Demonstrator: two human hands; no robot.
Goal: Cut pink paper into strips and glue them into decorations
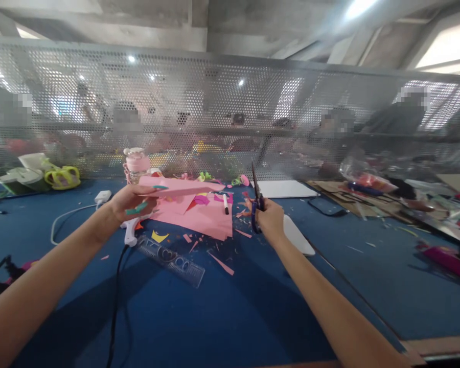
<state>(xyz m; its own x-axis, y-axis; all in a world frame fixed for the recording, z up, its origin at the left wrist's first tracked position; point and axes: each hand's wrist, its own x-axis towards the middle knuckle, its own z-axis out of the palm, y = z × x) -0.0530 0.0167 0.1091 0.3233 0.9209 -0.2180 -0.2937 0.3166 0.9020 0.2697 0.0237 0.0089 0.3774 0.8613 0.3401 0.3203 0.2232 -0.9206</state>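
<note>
The left hand (134, 205) has its grip closed on thin pink paper (180, 188) above the worktop (199, 327); it looks light, probably foam or card, best pinched by its edge. The right hand's (270, 217) grip wraps the scissors' (257, 202) handles.

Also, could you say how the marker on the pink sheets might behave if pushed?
The marker would probably roll, its barrel looking slim and round. It is likely light, being small; the loose pink sheets beneath might shift.
</note>
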